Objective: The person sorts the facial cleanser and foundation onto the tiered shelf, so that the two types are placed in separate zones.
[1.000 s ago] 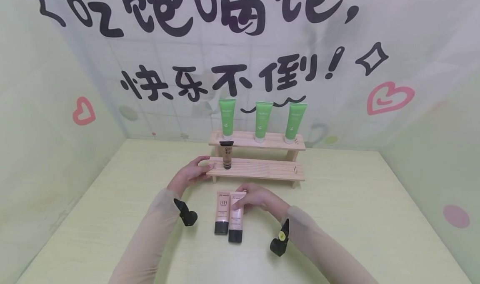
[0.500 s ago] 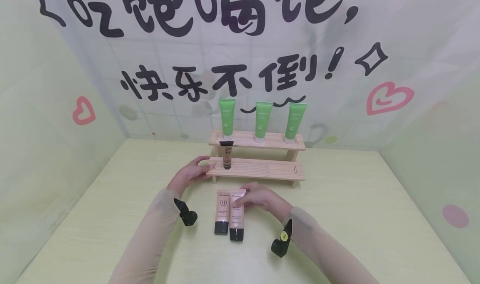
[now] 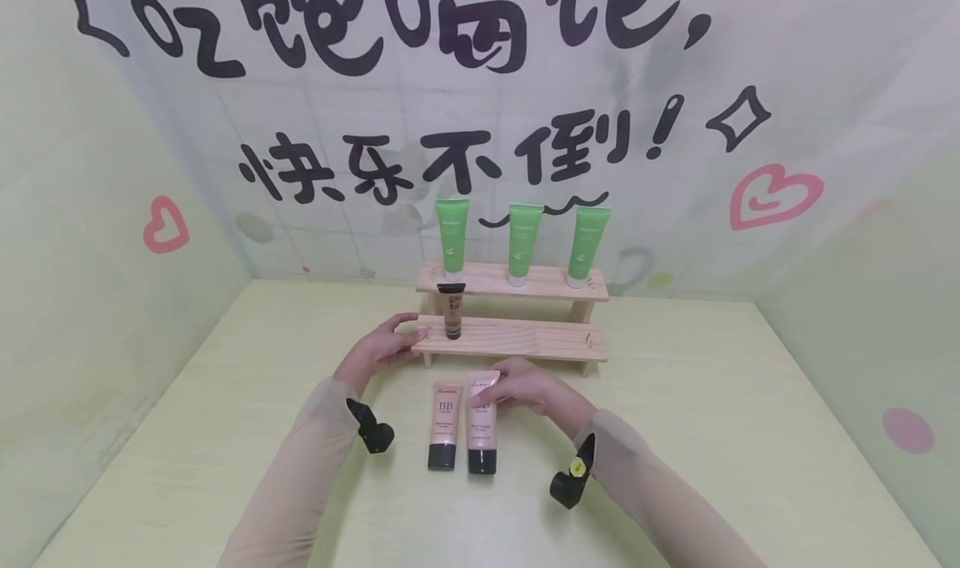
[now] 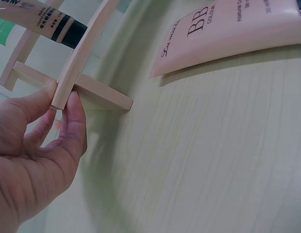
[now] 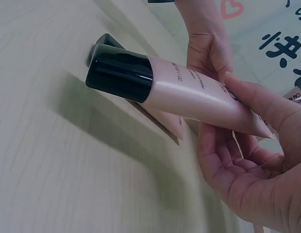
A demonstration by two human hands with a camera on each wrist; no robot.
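Observation:
My left hand (image 3: 381, 347) grips the left end of the lower shelf of a two-tier wooden stand (image 3: 525, 339). In the left wrist view its thumb lies over the board's edge and its fingers reach underneath. My right hand (image 3: 528, 387) pinches the upper end of a pink BB cream tube (image 3: 482, 435) with a black cap. The right wrist view shows that tube (image 5: 184, 90) lifted off the table, over its shadow. To its left, a second pink BB cream tube (image 3: 445, 422) lies on the table, partly hidden behind the held one in the right wrist view.
A small brown tube with black ends (image 3: 453, 311) stands upright on the lower shelf's left part. Along the upper shelf stand three green tubes (image 3: 525, 243). Behind the table (image 3: 690, 401) rises a printed fabric backdrop (image 3: 337, 243), with side panels left and right.
My right hand has lifted the BB cream tube and moved it slightly right and toward the stand, away from the second tube. My left hand stays on the stand.

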